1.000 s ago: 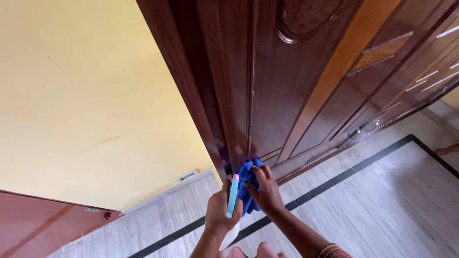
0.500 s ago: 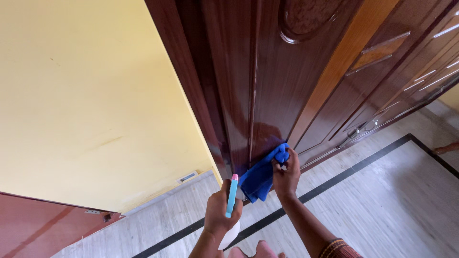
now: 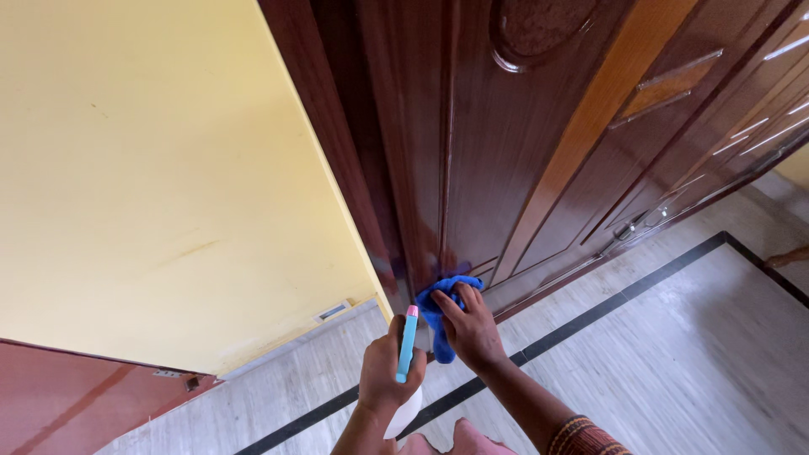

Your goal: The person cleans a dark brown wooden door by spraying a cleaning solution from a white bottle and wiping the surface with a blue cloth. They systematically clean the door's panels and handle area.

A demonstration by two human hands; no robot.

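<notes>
Wall first: plain yellow painted wall (image 3: 152, 168) fills the left side, with a reddish-brown glossy surface (image 3: 59, 396) under it at bottom left and a small grey rectangular plate (image 3: 329, 312) set near the wall's lower edge. Pale grey marble floor with a black inlay stripe (image 3: 640, 337) runs along the bottom, left to right. Next over, low centre: left hand (image 3: 389, 371), fingers wrapped tight round a light blue spray bottle with a pink tip and white body (image 3: 407, 344), held upright, nozzle end up, just clear of the wood. Right beside it, right hand (image 3: 468, 329), fingers clenched on a bunched bright blue microfibre cloth (image 3: 438, 307), pressing it flat against the bottom edge of the dark brown polished wooden wardrobe door (image 3: 497, 168), close to the floor and near the wardrobe's left corner. The two hands sit nearly touching. Patterned sleeve cuff (image 3: 581, 438) shows on the right forearm. Further right: lighter orange-brown vertical wood band (image 3: 590, 126) between door panels, small metal handles (image 3: 636, 223) lower down, more panelled doors receding to the far right edge.
</notes>
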